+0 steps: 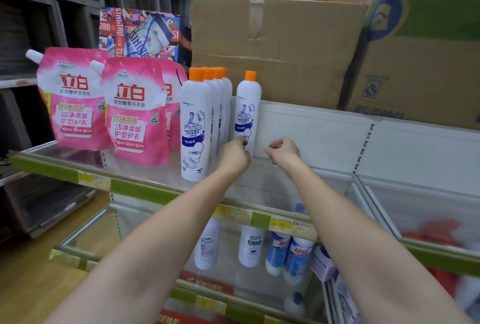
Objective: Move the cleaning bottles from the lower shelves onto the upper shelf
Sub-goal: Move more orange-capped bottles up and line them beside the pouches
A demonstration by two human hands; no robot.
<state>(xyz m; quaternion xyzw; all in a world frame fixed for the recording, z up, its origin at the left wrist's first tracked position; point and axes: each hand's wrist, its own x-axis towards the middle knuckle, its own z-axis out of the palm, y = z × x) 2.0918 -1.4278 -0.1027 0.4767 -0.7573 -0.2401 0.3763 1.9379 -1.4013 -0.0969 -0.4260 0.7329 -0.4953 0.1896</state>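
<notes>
Upper shelf of a shop rack, seen from the person's head. A row of white, orange-capped cleaning bottles stands front to back beside pink detergent pouches; the row runs in file, probably so that one label faces the aisle and the depth of the shelf is used. A single bottle of the same kind stands upright against the white back panel, apart from the row, apparently opening a second file.

The left hand is at the base of this bottle, fingers curled at its lower part; whether they grip it or merely touch it cannot be told, since the hand hides the contact. A low hold would suit steadying a tall, narrow bottle that tips easily. The right hand hovers just beside it, fingers loosely curled and holding nothing, seemingly placed to catch or square the bottle.

On the lower shelf, behind its price strip, more white bottles and blue-and-white ones stand waiting, so the task appears partly done. Cardboard boxes rest on top of the rack, behind the back panel.
</notes>
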